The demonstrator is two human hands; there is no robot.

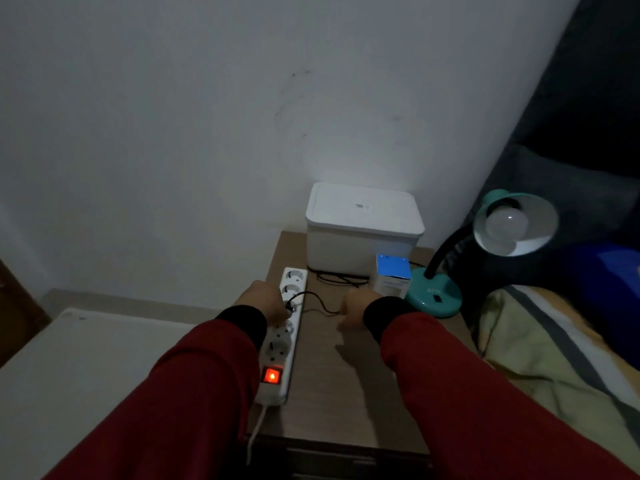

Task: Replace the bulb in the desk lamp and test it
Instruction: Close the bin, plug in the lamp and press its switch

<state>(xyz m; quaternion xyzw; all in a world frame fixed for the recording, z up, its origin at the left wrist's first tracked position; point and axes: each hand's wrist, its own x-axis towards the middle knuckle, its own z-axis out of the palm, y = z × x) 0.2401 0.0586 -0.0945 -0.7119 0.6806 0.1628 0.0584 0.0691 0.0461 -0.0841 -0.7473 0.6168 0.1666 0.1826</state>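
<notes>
A teal desk lamp (434, 297) with a black gooseneck stands at the right of the bedside table (346, 393). A white bulb (507, 225) sits unlit in its shade, facing me. The lamp's black plug (290, 307) is at a middle socket of the white power strip (282, 341), whose red switch (271, 375) glows. My left hand (263, 299) rests on the strip with its fingers at the plug. My right hand (353, 306) is curled loosely on the black cord beside the strip. A blue and white bulb box (393, 275) stands by the lamp base.
A white lidded box (363, 230) stands at the back of the table against the wall. A bed with a striped blanket (554, 358) lies to the right. A white surface (86, 368) sits to the left. The room is dim.
</notes>
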